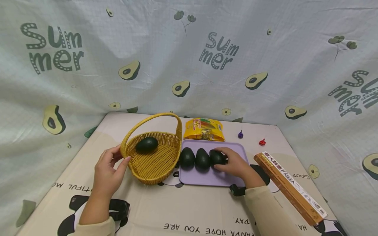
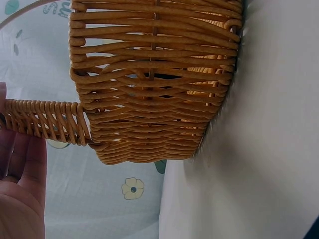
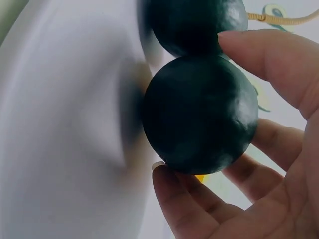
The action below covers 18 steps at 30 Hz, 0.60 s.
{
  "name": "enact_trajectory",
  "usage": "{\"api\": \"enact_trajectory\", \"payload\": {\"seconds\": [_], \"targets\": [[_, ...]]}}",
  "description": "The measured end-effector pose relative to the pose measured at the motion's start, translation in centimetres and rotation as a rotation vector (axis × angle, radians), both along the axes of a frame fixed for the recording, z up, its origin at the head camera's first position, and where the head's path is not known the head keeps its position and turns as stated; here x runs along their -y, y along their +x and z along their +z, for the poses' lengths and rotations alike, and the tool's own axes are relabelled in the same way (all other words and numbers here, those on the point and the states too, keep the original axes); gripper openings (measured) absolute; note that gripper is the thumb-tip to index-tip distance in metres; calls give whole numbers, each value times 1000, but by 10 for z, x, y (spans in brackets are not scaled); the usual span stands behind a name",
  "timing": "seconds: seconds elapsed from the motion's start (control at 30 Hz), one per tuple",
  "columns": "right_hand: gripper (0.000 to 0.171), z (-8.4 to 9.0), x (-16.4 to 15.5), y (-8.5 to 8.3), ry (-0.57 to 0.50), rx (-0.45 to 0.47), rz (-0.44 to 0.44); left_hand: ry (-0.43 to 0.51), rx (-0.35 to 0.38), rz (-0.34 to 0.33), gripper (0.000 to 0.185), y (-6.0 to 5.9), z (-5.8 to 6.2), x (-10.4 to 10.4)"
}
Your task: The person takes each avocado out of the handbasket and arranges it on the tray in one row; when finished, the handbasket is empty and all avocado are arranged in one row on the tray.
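Observation:
A yellow wicker basket (image 1: 155, 164) with an arched handle stands left of centre, one dark green avocado (image 1: 146, 145) lying inside. My left hand (image 1: 108, 172) holds the basket at the base of its handle (image 2: 47, 119), fingers on one side and thumb on the other. Right of the basket, a lilac tray (image 1: 198, 179) bears three avocados in a row. Around the rightmost avocado (image 3: 199, 114) curl the thumb and fingers of my right hand (image 1: 234, 162). The middle avocado (image 1: 202, 160) lies close beside it, and the left one (image 1: 187, 158) is nearest the basket.
Behind the tray lies a yellow snack bag (image 1: 203, 129). A purple wrapped candy (image 1: 240, 134) and a red one (image 1: 262, 142) are at the back right. A long brown pasta box (image 1: 290, 186) lies diagonally on the right. A printed cloth (image 1: 189, 59) hangs behind the table.

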State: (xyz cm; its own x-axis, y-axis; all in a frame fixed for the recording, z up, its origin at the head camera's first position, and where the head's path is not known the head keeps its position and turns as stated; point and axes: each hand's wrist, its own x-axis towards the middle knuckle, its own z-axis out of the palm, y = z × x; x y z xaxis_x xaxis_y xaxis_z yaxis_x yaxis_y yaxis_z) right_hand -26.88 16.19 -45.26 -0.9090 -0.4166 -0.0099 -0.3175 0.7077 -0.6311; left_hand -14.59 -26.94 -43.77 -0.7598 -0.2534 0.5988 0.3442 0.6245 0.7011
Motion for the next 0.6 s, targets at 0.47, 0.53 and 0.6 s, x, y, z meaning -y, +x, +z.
{"api": "enact_trajectory", "payload": {"seconds": [0.47,0.53,0.6], "targets": [[64,3,-2,2,-20,-7,5,17,-6,-7,50,1,3,-1],[64,4,-3,3,-27,-5,3,14,-4,-5,50,1,3,-1],[63,5,-3,3,-36,-1,1,9,1,0,50,1,3,-1]]}}
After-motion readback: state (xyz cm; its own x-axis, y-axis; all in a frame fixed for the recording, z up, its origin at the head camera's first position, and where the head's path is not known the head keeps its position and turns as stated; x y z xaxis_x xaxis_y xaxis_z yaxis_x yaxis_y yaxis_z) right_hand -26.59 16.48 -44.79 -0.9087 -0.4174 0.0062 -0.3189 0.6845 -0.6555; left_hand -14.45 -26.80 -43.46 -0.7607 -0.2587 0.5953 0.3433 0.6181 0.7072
